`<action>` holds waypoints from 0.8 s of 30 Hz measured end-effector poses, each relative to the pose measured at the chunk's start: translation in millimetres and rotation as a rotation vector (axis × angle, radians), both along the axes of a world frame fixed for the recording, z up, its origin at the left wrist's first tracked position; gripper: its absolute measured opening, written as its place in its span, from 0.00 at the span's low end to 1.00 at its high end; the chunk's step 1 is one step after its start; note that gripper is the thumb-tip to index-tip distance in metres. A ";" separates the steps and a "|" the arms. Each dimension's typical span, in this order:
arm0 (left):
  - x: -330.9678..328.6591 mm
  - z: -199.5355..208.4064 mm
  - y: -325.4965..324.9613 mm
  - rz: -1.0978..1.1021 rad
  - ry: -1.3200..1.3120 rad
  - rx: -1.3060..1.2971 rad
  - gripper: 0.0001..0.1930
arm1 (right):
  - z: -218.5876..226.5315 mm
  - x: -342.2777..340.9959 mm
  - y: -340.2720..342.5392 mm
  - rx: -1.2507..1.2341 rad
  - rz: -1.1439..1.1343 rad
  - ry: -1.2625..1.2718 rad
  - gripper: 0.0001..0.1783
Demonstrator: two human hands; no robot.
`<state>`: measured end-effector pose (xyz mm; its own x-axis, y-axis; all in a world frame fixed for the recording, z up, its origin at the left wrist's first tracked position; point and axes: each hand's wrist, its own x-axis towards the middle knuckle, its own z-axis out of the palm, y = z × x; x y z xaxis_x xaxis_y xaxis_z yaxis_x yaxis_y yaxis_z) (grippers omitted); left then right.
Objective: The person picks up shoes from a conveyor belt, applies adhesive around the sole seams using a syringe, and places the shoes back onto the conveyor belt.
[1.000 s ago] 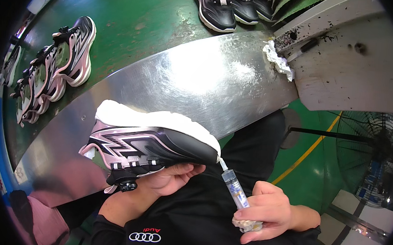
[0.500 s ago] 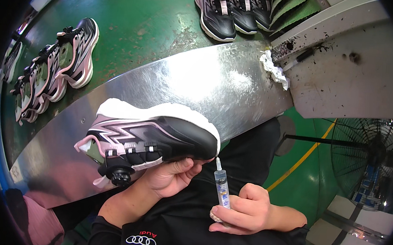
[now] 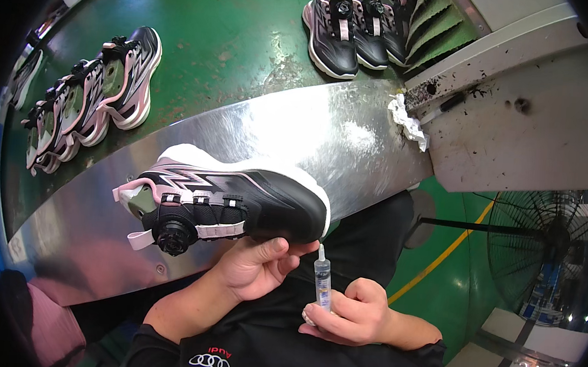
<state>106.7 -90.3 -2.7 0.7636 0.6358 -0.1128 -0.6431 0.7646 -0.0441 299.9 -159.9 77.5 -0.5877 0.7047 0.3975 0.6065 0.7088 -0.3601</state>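
Observation:
A black sneaker with pink trim, a white sole and a dial closure lies on its side in the air over the metal bench edge, toe to the right. My left hand grips it by the toe from the near side, fingers partly hidden beneath the upper. In my right hand is a clear syringe, its fingers closed round the barrel. The syringe points up, and its narrow tip meets or nearly touches the toe where sole and upper join. Contact is too small to tell.
A polished metal ledge borders the green work surface. Similar sneakers stand in a row at the left and in a group at the far side. Crumpled tissue lies beside a stained pale panel. A fan is at right.
The sneaker has rolled slightly, showing more of its dial and top. My right hand and the syringe have shifted a little left, tip still at the toe. The whole view has shifted slightly.

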 end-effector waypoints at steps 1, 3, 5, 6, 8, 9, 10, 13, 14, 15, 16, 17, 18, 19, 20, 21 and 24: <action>0.1 0.9 0.3 0.008 -0.004 0.007 0.16 | 0.5 -0.4 -0.2 0.006 0.002 -0.002 0.21; -0.3 0.9 0.3 0.018 -0.008 0.018 0.16 | 1.0 -1.3 -0.2 -0.005 -0.003 -0.013 0.21; -2.0 -1.0 0.2 -0.004 0.072 0.020 0.19 | -0.7 -1.9 -0.7 -0.008 -0.002 -0.011 0.20; -3.3 -0.6 -0.7 0.007 0.080 0.021 0.19 | -1.6 -2.6 0.0 -0.015 0.008 -0.004 0.20; -4.8 1.9 -3.7 0.038 0.027 0.002 0.15 | 10.1 -2.5 2.1 -0.003 0.057 0.062 0.17; -6.6 -1.9 -6.8 0.040 -0.010 0.033 0.16 | 11.1 -0.5 -0.5 0.057 0.073 0.146 0.17; -8.5 -0.4 -6.8 -0.007 -0.004 0.026 0.16 | 14.7 8.3 -4.9 0.101 0.061 0.139 0.19; -22.7 -1.5 -17.5 -0.092 -0.017 0.084 0.19 | 10.8 23.5 14.9 0.109 -0.057 0.081 0.25; -36.9 -13.7 -33.9 -0.053 -0.041 0.076 0.27 | -0.6 27.0 30.0 0.083 -0.082 0.048 0.26; -51.1 -7.9 -47.5 -0.030 0.059 0.031 0.29 | -16.7 31.4 44.3 0.078 -0.120 0.058 0.28; -64.7 0.5 -58.0 -0.021 0.141 -0.009 0.31 | -30.0 35.2 58.8 0.076 -0.172 0.049 0.30; -81.9 4.0 -67.8 0.011 0.196 0.024 0.35 | -40.9 38.3 73.4 0.059 -0.202 0.056 0.30; -94.9 15.4 -72.3 0.016 0.298 0.006 0.36 | -49.6 38.9 86.2 0.038 -0.221 0.068 0.30; -108.6 21.9 -77.4 0.050 0.369 -0.021 0.37 | -55.6 37.0 97.1 0.010 -0.244 0.081 0.30; -115.9 27.4 -79.2 0.083 0.436 -0.046 0.39 | -60.9 35.1 104.2 -0.018 -0.270 0.090 0.29; -115.7 33.0 -75.2 0.103 0.494 -0.016 0.39 | -67.0 31.6 109.7 -0.025 -0.279 0.125 0.28; -107.8 42.7 -45.9 0.131 0.698 0.127 0.42 | -73.8 24.0 113.6 -0.011 -0.297 0.111 0.27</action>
<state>-1.1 -136.2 40.0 0.4567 0.7579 -0.4658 -0.5761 0.6509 0.4944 323.9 -46.3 3.7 -0.3091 0.8438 0.4387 0.7430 0.5022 -0.4425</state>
